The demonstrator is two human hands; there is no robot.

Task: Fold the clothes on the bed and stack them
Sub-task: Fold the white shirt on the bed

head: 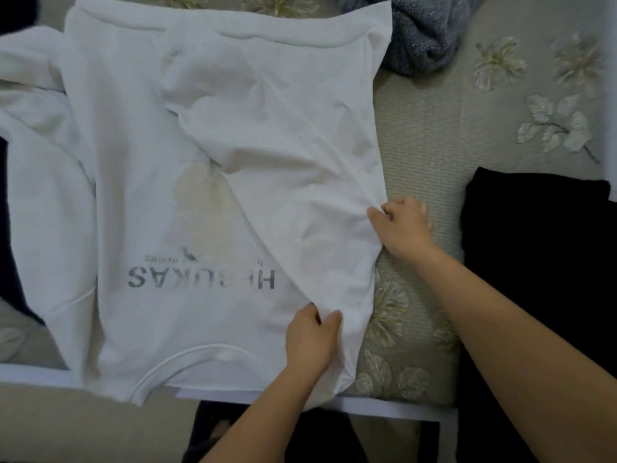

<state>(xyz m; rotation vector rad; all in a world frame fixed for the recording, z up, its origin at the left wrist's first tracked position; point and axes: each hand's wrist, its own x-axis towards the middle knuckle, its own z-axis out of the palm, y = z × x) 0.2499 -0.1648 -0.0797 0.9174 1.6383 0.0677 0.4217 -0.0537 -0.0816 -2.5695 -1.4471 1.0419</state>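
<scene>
Head: left hand (pixel 312 335), right hand (pixel 405 225) pinch shirt (pixel 150 195) on bed (pixel 417 145).

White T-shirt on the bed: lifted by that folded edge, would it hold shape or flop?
Probably flops: the white T-shirt creases and drapes where the right hand and left hand pinch it. Likely light, since pinches alone seem to hold up the flap.

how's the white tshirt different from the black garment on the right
The white t-shirt lies spread out, partly folded over, gripped by the left hand and right hand; the black garment sits compact and untouched. The white t-shirt carries grey lettering; the black garment looks plain. Both rest on the floral bedspread.
</scene>
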